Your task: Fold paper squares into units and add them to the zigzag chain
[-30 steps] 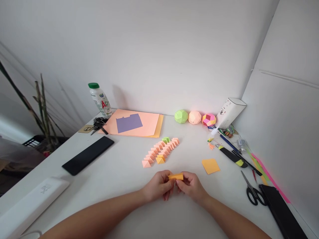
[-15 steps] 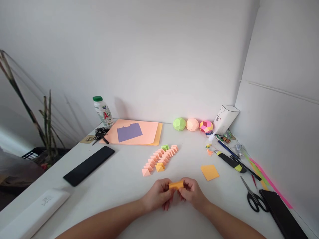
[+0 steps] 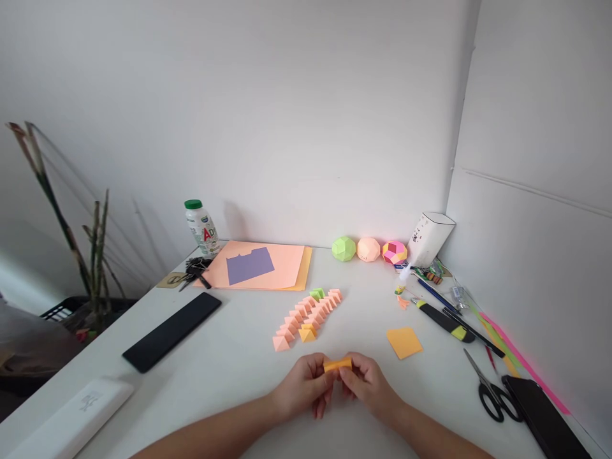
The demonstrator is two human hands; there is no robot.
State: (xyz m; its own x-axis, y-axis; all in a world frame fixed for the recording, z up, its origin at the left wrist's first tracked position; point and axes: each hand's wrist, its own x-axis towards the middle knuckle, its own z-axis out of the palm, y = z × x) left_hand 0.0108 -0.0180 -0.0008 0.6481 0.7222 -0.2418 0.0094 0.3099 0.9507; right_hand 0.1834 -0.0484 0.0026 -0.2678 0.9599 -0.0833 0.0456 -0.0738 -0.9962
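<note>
A small folded piece of orange paper (image 3: 338, 364) is pinched between my two hands, just above the desk. My left hand (image 3: 306, 384) grips its left end, the thumb along the lower edge. On the other end my right hand (image 3: 370, 382) closes with thumb and fingers. Beyond my hands lie two slanting rows of folded paper pieces, mostly peach (image 3: 299, 312), with green ones (image 3: 317, 294) at the far end and orange ones (image 3: 307, 333) at the near end. A flat stack of orange paper squares (image 3: 404, 343) lies to the right.
Scissors (image 3: 492, 389), a cutter (image 3: 444, 322), a black phone (image 3: 545, 411) and pens (image 3: 437, 295) lie on the right. Paper balls (image 3: 368, 249) line the wall. On the left are a black slab (image 3: 172, 331), a white case (image 3: 71, 417), keys (image 3: 197, 271), paper sheets (image 3: 287, 264) and a bottle (image 3: 203, 229).
The camera view has tilted up slightly, so things sit lower in the picture. My thumbs have shifted a little on the orange paper, which both hands still hold.
</note>
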